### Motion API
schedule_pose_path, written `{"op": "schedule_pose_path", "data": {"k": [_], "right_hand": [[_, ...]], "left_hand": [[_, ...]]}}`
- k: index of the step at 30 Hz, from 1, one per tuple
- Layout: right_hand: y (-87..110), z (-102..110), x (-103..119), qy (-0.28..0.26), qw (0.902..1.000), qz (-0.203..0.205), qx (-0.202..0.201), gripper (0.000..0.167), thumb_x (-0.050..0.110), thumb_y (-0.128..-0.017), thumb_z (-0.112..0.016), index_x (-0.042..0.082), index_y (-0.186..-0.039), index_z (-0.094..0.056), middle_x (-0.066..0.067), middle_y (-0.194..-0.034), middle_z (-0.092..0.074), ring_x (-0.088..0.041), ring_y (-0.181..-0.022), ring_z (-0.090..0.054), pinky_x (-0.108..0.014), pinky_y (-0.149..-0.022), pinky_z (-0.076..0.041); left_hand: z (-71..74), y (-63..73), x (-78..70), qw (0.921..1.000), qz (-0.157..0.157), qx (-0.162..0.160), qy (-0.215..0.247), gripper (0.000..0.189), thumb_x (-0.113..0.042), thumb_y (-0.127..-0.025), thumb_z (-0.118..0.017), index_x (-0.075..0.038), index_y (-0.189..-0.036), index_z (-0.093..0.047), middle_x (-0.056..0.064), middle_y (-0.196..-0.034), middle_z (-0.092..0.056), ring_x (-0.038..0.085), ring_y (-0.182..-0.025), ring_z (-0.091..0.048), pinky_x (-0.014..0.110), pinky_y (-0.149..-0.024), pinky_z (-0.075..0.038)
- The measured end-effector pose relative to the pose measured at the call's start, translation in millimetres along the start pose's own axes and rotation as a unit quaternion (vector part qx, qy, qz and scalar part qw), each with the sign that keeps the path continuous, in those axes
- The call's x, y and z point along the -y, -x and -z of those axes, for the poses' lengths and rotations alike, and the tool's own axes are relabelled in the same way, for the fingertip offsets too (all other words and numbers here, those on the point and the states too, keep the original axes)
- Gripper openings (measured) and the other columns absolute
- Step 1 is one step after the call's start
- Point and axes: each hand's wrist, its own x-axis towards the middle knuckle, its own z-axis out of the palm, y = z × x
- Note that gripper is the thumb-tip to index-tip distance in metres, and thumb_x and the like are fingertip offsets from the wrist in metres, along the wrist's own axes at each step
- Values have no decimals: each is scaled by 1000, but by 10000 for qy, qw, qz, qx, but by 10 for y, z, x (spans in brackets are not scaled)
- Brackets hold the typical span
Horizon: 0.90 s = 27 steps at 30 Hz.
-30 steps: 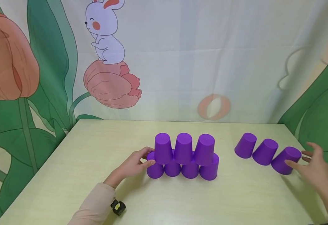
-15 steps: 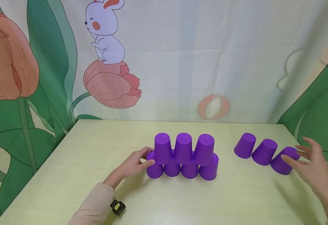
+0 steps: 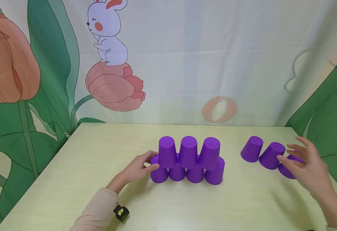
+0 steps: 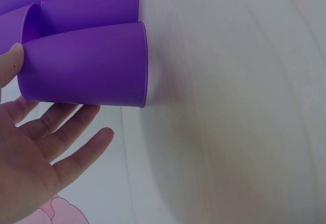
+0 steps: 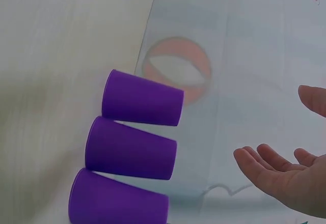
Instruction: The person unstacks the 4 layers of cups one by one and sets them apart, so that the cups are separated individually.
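In the head view, upside-down purple cups form a stack of two rows, three upper cups [image 3: 188,152] on a longer bottom row. My left hand [image 3: 137,166] holds the leftmost bottom cup [image 4: 86,66] near its top, thumb on one side and fingers along the other. My right hand [image 3: 311,170], fingers spread, hovers in front of the rightmost of three separate upside-down cups and partly hides that cup [image 3: 287,168]. The middle cup [image 3: 271,156] and the far cup [image 3: 252,149] stand beside it. The right wrist view shows this hand apart from the cups.
A small black object [image 3: 121,213] lies by the left sleeve on the pale wooden table [image 3: 208,208]. Behind the table hangs a printed curtain [image 3: 168,80] with a rabbit and tulips. The table's right edge runs close to the right hand.
My right hand has moved left from beside the rightmost separate cup to in front of it. My left hand and all the cups have stayed in place.
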Motion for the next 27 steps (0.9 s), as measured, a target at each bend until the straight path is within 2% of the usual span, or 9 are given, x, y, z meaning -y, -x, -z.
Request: {"op": "schedule_pose_path", "data": {"k": [4, 8, 11, 21, 27], "right_hand": [[13, -56, 92, -84, 9998, 198, 42, 76, 17, -85, -66, 17, -144, -18, -5, -123, -51, 19, -90, -42, -3, -70, -38], [28, -130, 168, -189, 9988, 445, 92, 72, 15, -85, -66, 16, -143, -23, 12, -115, -50, 17, -93, -45, -3, -73, -38], [42, -187, 228, -258, 9976, 613, 183, 69, 13, -85, -65, 14, -141, -26, 17, -113, -49, 16, -94, -47, -3, -74, -39], [71, -300, 477, -470, 9912, 1155, 441, 58, 7, -86, -62, 9, -137, -35, 22, -112, -50, 11, -97, -50, -6, -76, -40], [65, -375, 611, -403, 9877, 1368, 636, 49, 10, -86, -63, 5, -130, -44, 14, -112, -53, 8, -100, -50, -8, -77, -41]], "left_hand": [[1, 2, 5, 10000, 7, 1, -16, 35, -22, -91, -56, -5, -122, -49, 5, -106, -61, 20, -93, -58, 30, -69, -48], [2, 6, 9, 10000, 0, 6, -27, 35, -22, -92, -55, -6, -122, -49, 5, -106, -61, 20, -93, -58, 30, -70, -48], [3, 7, 7, 10000, 0, -5, -24, 35, -22, -91, -56, -6, -122, -49, 5, -106, -61, 20, -93, -58, 30, -70, -48], [0, 5, -3, 10000, 12, -2, -2, 36, -22, -92, -55, -5, -122, -48, 7, -107, -61, 22, -94, -58, 30, -69, -48], [-4, 2, 11, 10000, 52, -4, 35, 35, -21, -91, -55, -5, -122, -48, 6, -108, -60, 22, -96, -57, 31, -70, -48]]}}
